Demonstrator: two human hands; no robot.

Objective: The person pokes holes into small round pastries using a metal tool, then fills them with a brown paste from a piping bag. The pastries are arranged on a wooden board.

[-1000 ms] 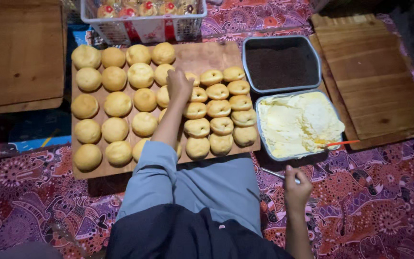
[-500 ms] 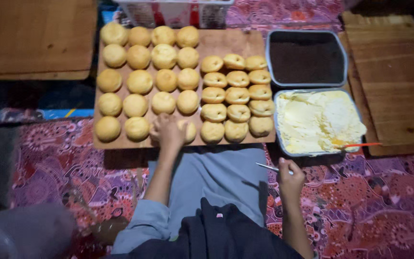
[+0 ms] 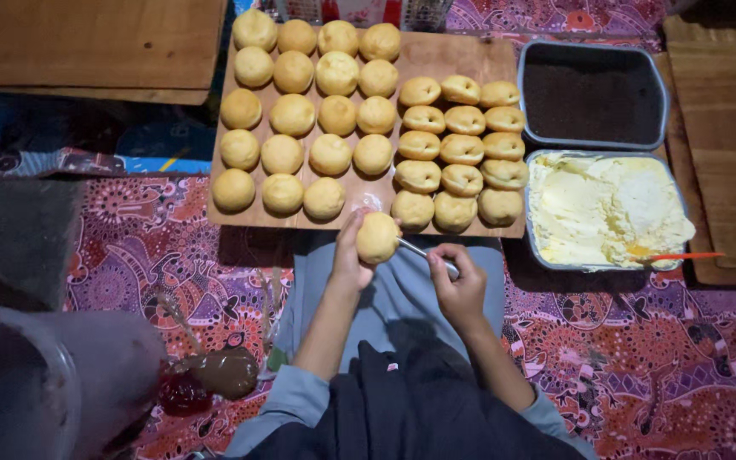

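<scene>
The left hand (image 3: 349, 260) cups a round bun (image 3: 378, 237) at six o'clock of the wooden board (image 3: 436, 60), while the right hand (image 3: 460, 285) grips a knife (image 3: 423, 254) touching it; the bun looks soft, light, best cradled underneath.

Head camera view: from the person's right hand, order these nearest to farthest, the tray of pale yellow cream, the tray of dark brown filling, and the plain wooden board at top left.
From the right hand:
1. Tray of pale yellow cream, just up and to its right.
2. Tray of dark brown filling, behind the cream tray.
3. Plain wooden board, far across at top left.
</scene>
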